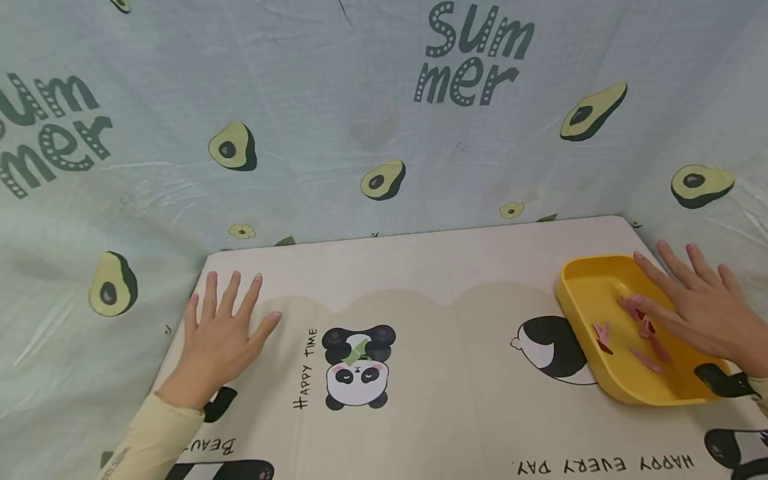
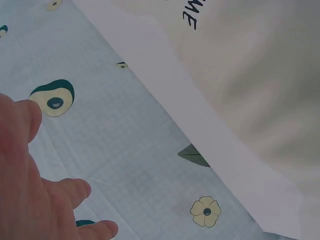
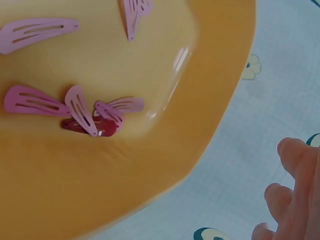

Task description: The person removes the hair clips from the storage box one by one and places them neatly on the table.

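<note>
My left hand (image 1: pixel 219 343) is spread palm down at the left end of the table, with its fingers straight and nothing in them. In the left wrist view, part of that same hand (image 2: pixel 25 185) shows at the lower left. Over the right part of a yellow tray (image 1: pixel 606 377) my right hand (image 1: pixel 711 317) hovers with fingers spread, holding nothing. Several pink snap hair clips (image 3: pixel 35 101) and a dark red hair clip (image 3: pixel 107 127) lie inside the tray, some overlapping. From the head view, the right hand hides part of the tray.
A table mat (image 1: pixel 408 280) with panda prints and lettering covers the tabletop. Behind it and at both sides hangs a pale blue cloth (image 1: pixel 312 100) printed with avocados. The tray stands near the table's right edge.
</note>
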Motion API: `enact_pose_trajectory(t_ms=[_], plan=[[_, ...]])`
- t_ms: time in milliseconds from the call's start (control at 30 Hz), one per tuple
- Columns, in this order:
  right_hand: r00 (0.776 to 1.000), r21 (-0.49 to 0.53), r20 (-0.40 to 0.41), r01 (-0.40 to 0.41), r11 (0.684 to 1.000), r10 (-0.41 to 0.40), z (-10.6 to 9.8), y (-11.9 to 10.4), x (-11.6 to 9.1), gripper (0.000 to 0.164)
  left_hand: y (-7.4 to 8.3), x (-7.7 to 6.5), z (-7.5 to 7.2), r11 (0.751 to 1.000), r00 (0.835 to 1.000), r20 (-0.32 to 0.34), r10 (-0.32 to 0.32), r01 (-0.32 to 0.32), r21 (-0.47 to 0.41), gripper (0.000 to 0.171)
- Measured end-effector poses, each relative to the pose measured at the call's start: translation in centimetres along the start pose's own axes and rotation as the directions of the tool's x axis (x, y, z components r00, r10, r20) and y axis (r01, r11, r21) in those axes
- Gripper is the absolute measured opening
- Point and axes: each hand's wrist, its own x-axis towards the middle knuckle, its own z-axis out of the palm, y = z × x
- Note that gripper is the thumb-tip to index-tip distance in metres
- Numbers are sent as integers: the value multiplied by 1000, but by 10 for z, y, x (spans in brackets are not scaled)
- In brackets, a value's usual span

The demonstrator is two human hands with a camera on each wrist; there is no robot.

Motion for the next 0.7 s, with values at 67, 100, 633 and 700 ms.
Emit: enact_pose_trajectory(t_ms=[67, 100, 633, 700], plan=[[1000, 1, -8, 9, 1000, -9, 0, 2, 0, 87, 4, 2, 1, 1000, 1000, -3, 8, -8, -1, 81], [1000, -1, -12, 12, 1000, -12, 1, 2, 0, 87, 6, 2, 1, 1000, 1000, -2, 12, -12, -1, 81], [996, -30, -42, 73, 997, -74, 9, 18, -1, 94, 41, 5, 16, 998, 998, 30, 55, -54, -21, 80], [996, -24, -42, 83, 996, -84, 10, 19, 2, 94, 43, 4, 17, 998, 998, 20, 57, -57, -29, 80]])
